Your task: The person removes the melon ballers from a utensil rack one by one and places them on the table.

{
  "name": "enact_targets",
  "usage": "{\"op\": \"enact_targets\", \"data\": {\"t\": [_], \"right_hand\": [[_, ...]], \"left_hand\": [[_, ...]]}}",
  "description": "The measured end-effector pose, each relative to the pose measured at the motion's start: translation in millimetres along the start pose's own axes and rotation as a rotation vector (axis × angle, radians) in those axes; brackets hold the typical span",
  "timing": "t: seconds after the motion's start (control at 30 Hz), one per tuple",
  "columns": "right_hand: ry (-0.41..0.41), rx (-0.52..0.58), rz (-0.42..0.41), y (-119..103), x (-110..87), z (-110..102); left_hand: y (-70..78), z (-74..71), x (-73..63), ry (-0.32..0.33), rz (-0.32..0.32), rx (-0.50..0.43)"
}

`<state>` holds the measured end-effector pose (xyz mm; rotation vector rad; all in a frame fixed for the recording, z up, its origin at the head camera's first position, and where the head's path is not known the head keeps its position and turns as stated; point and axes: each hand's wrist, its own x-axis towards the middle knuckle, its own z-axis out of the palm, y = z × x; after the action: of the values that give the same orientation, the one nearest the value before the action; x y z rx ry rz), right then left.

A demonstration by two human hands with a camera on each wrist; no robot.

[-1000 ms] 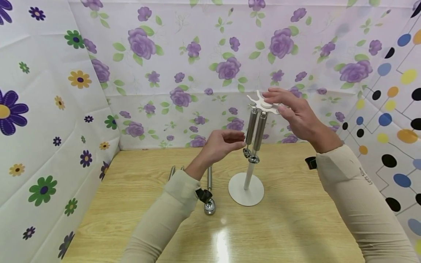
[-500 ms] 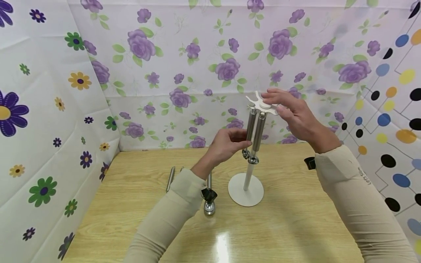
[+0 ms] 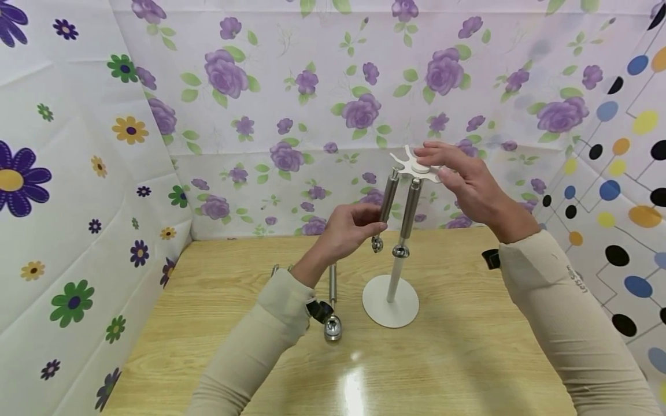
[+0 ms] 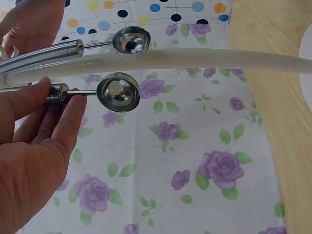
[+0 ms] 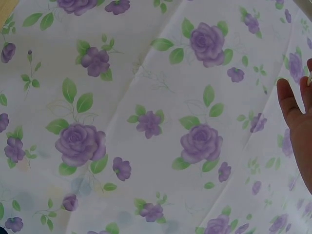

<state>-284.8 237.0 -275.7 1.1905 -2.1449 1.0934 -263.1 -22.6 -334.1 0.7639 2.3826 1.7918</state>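
My left hand (image 3: pixel 348 234) pinches the handle of a melon baller (image 4: pixel 118 91) between thumb and fingers. The baller hangs bowl down, tilted, its top end close to a hook of the white utensil stand (image 3: pixel 395 283); whether it sits on the hook I cannot tell. A second melon baller (image 3: pixel 410 214) hangs from the stand to the right, its small bowl (image 4: pixel 131 41) beside the pole. At the top, my right hand (image 3: pixel 468 179) holds the stand's hooked head (image 3: pixel 411 167), fingers above and thumb at its near side. In the right wrist view only part of that hand shows.
An ice-cream scoop (image 3: pixel 333 329) lies on the wooden table (image 3: pixel 442 358) left of the stand's round base. Further steel handles (image 3: pixel 275 270) lie partly hidden behind my left forearm. Flower-patterned cloth (image 3: pixel 291 115) stands behind, with patterned cloths at both sides.
My left hand has closed its fingers on the left melon baller and drawn its lower end leftward, away from the pole and the other baller. The right hand stays at the stand's top.
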Motion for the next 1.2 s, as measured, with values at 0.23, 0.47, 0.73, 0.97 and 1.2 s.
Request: {"op": "enact_targets", "data": {"t": [0.23,0.47,0.73,0.97,1.2], "right_hand": [[0.002,-0.006,0.009,1.0,-0.5,0.2],[0.004,0.001,0.000,-0.5,-0.5,0.7],[-0.002,0.004,-0.001,0.3,-0.1,0.1],[0.003,0.002,0.004,1.2,-0.3,0.4],[-0.001,-0.004,0.004,0.0,-0.4,0.1]], "left_hand": [[1.0,-8.6,-4.8,0.000,0.033,-0.020],[-13.6,-19.6,-15.9,0.014,-0.011,-0.045],[-37.6,-33.4,-32.0,0.073,-0.124,-0.012],[-58.0,-40.4,-42.6,0.105,-0.182,-0.060],[-74.7,-45.5,-53.5,0.144,-0.251,-0.078]]}}
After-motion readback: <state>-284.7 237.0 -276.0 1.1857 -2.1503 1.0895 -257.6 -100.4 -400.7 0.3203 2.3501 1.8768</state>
